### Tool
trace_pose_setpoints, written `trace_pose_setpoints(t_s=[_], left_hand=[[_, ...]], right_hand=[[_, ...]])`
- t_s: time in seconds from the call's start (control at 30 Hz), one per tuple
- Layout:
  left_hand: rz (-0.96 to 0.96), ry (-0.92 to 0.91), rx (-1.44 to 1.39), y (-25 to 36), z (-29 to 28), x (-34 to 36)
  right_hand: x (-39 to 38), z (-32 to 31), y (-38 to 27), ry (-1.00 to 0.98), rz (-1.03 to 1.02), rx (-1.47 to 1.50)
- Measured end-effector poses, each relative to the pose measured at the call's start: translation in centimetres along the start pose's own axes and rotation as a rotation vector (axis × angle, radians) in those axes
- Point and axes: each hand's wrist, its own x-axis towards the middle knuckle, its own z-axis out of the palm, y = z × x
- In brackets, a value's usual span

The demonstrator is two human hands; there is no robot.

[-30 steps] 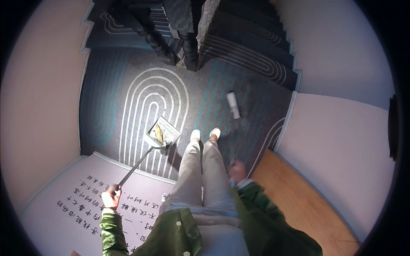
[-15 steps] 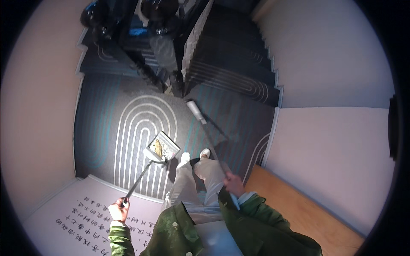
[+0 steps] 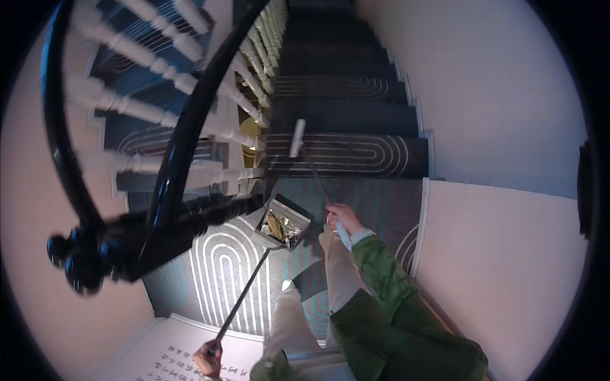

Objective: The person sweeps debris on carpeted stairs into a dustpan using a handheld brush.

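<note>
Carpeted stairs; left grip low, clasping dustpan handle; right grip (arm angled inward) clasping broom.

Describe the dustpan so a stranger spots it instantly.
Find the dark carpeted stairs, then the patterned landing before them. There, the left hand holds the long-handled dustpan. Boxy and open, it contains debris, unlike the white-headed tool in the right hand.

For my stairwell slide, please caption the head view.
Left hand holds a dustpan of debris by its long handle, right hand a white-headed pole, before carpeted stairs.
</note>
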Motion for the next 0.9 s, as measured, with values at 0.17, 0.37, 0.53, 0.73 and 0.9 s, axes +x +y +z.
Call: trace_pose_setpoints(t_s=[0.17,0.37,0.53,0.73,0.9], left_hand=[[-0.094,-0.173,-0.057,13.8,-0.8,5.2],[-0.03,-0.133,0.056,23.0,-2.5,8.1],[0.041,-0.078,0.126,26.8,-3.9,10.4],[0.037,-0.096,0.102,29.1,-5.6,11.1],[-0.134,-0.099,-0.049,31.6,-4.9,12.0]], right_hand=[[12.9,-3.1,-3.2,-0.232,0.238,0.051],[5.7,-18.9,-13.3,-0.147,0.23,-0.077],[-3.9,-21.6,-17.6,0.334,0.185,-0.262],[-1.3,-14.0,-12.8,0.059,0.206,0.039],[11.8,-11.7,-9.1,-0.252,-0.025,-0.242]])
